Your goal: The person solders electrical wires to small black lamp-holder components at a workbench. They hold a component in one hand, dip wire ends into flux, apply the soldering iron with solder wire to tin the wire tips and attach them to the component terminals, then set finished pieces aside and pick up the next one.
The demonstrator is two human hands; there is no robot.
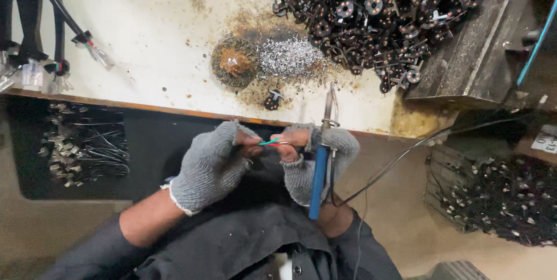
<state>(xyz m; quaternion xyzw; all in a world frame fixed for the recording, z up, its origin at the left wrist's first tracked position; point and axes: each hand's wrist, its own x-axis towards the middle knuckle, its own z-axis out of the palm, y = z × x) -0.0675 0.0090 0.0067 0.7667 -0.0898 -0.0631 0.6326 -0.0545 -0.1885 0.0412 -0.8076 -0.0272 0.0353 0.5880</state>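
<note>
Both hands wear grey fingerless knit gloves and meet just below the table's front edge. My left hand (213, 165) pinches one end of thin green and red wires (270, 142). My right hand (316, 158) pinches the other end of those wires with its fingertips and also grips a blue-handled soldering iron (319, 173), whose metal tip (329, 103) points up over the white table (151, 36). A small black round part (272, 100) lies on the table just beyond my hands.
A round tin of brown flux (234, 61) and a heap of silvery solder bits (288, 57) sit on the stained table. A big pile of black round parts (383, 7) fills the far right. Bins of wired pieces (87, 146) and small parts (505, 199) flank me.
</note>
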